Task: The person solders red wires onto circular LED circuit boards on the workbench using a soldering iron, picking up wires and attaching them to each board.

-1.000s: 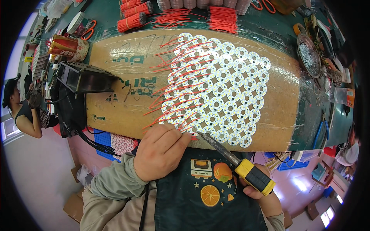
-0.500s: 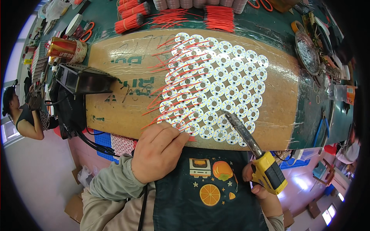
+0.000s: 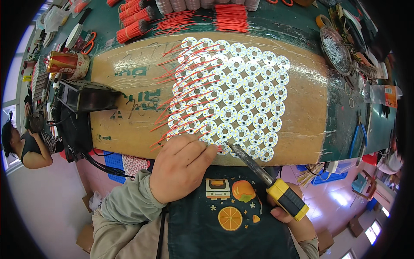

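Observation:
White ring-shaped LED boards (image 3: 231,98) lie in close rows on a brown cardboard sheet (image 3: 302,121). Thin red wires (image 3: 189,96) stick out leftward from the boards in the left columns. Over the near-left corner of the boards, my left hand (image 3: 179,168) has its fingers pinched together, with a short red wire (image 3: 220,148) at the fingertips. My right hand (image 3: 281,214) is wrapped round the yellow and black handle of a soldering iron (image 3: 288,199). The iron's dark tip points up-left and sits at a near-row board, close to that wire; contact is unclear.
A small black fan-like box (image 3: 84,96) stands at the left, beside a red and gold can (image 3: 62,62). Bundles of red wires (image 3: 230,18) lie at the back. On the right are a metal dish (image 3: 336,51) and blue-handled pliers (image 3: 358,137). Another person (image 3: 32,149) sits far left.
My right hand has brought the soldering iron down and left, to the near-row boards beside my left fingertips. The left hand has shifted slightly right over the boards. The whole view has slid a little left.

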Demonstrator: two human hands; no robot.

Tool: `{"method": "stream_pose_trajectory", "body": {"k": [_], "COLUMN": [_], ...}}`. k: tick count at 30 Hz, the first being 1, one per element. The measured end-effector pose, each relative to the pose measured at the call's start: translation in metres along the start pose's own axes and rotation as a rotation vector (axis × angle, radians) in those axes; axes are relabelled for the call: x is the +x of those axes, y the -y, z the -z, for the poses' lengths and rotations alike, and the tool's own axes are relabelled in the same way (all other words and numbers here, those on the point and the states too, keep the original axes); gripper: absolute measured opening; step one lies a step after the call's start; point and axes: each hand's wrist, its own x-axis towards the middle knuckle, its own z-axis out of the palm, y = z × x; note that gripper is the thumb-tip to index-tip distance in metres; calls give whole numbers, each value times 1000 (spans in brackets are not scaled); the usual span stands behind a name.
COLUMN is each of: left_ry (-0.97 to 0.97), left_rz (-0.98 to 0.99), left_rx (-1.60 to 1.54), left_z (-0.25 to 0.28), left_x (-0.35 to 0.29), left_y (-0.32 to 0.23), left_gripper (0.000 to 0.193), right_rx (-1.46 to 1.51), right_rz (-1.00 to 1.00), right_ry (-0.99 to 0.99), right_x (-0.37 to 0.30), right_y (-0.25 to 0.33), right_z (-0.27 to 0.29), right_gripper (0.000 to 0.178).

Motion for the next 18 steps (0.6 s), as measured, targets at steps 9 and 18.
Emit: {"method": "stream_pose_trajectory", "body": {"k": [9, 18], "left_ry": [-14, 12], "left_rz": [7, 5], "left_rx": [21, 36], "left_z": [-4, -3], "left_x": [0, 0], "left_y": [-1, -2], "left_gripper": [31, 30], "right_rx": [37, -83], "right_rz": [-162, -53], "right_ry": [-108, 68], "right_x": [11, 3], "right_y": [15, 5], "right_z": [-12, 3], "right_gripper": [47, 38]}}
